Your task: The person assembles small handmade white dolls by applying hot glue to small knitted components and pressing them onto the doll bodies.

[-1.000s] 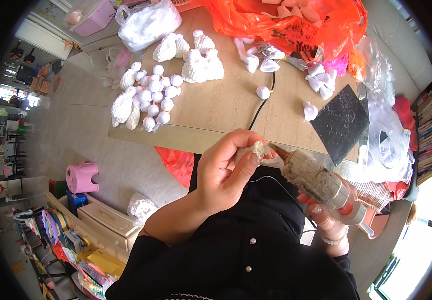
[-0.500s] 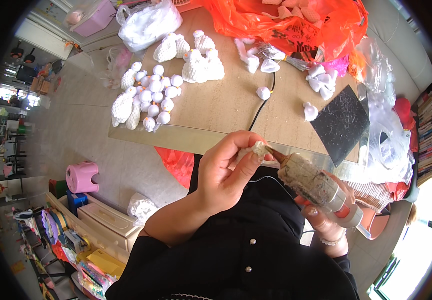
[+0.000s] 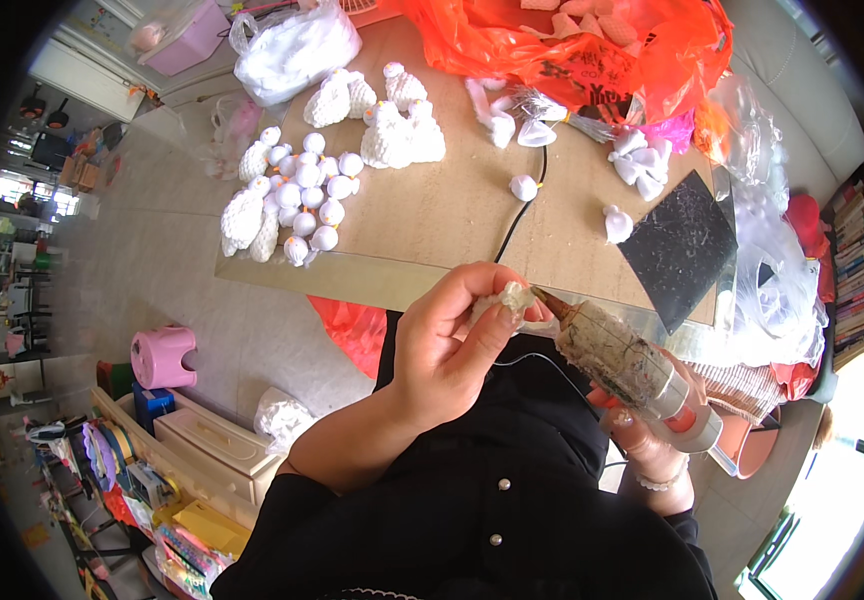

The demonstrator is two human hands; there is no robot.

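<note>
My left hand (image 3: 444, 345) pinches a small white knitted piece (image 3: 514, 297) between thumb and fingers, just in front of the table edge. My right hand (image 3: 642, 435) is wrapped round a glue gun (image 3: 617, 355) with a stained, worn barrel. Its brown nozzle points up and left, close beside the white piece; whether they touch I cannot tell. On the table, a single white ball (image 3: 523, 188) lies by a black cord, and a small white knotted piece (image 3: 618, 224) lies near a black square sheet (image 3: 682, 250).
Several white balls with orange bits (image 3: 307, 190) cluster at the table's left, by white knitted bodies (image 3: 402, 135). Behind them sits a bag of white filling (image 3: 297, 50). A red plastic bag (image 3: 592, 50) covers the far side. A pink stool (image 3: 164, 356) stands on the floor at left.
The glue gun's nozzle has drawn slightly up and away from the tip of the white piece. My left hand keeps its pinch nearly in place.
</note>
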